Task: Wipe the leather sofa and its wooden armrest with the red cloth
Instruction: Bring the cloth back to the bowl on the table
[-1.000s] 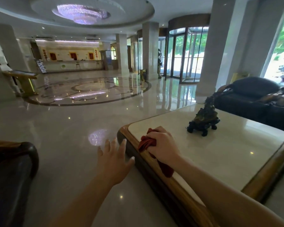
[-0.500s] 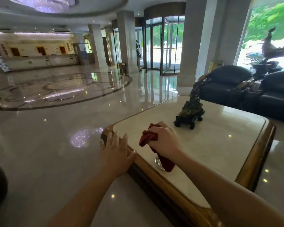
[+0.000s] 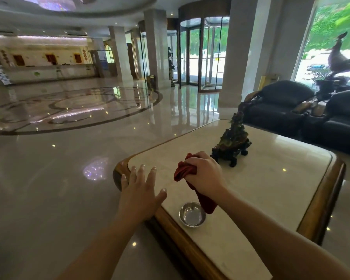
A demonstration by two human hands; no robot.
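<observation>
My right hand point(image 3: 205, 175) grips the bunched red cloth point(image 3: 185, 172) above a marble-topped table; one end of the cloth hangs down below my fist. My left hand point(image 3: 139, 188) is spread flat with fingers apart over the table's near-left wooden edge and holds nothing. Two dark leather sofas point(image 3: 279, 106) stand at the far right beyond the table, with a wooden armrest point(image 3: 251, 97) curving at the left side of the nearer one. Both hands are well short of the sofas.
The table point(image 3: 271, 178) has a wooden rim and carries a dark carved ornament point(image 3: 233, 144) and a small metal bowl point(image 3: 192, 214). A dark sculpture point(image 3: 339, 61) stands between the sofas. Polished lobby floor point(image 3: 49, 178) stretches left; pillars and a revolving door point(image 3: 202, 55) stand behind.
The view has swung right, so the sofas came into fuller sight and the dark seat at lower left left the frame. My left hand moved over the table edge. The metal bowl became visible.
</observation>
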